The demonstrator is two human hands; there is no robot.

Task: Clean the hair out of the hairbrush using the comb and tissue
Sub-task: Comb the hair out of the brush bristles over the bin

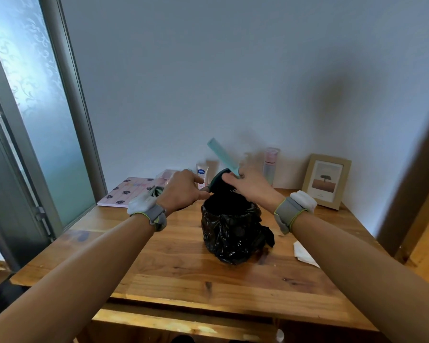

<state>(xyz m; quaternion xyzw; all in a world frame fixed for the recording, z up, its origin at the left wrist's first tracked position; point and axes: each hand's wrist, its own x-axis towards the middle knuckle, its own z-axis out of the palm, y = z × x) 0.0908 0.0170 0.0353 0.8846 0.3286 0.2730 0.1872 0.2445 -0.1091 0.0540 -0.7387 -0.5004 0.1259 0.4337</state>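
Hairbrush [214, 180] hangs over the black-lined bin [230, 231] just below both hands, its handle gripped by the left hand [183, 191], while the right hand [248, 184] pinches the teal comb [222, 155] angled up, tissue [305, 252] lying nearer, right.

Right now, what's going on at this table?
A person is cleaning a hairbrush over a small bin lined with a black bag on the wooden table. The left hand grips the brush by its handle, holding the head just above the bin's opening. The right hand holds a teal comb, angled up and away, at the brush head. A tissue lies on the table to the right, untouched.
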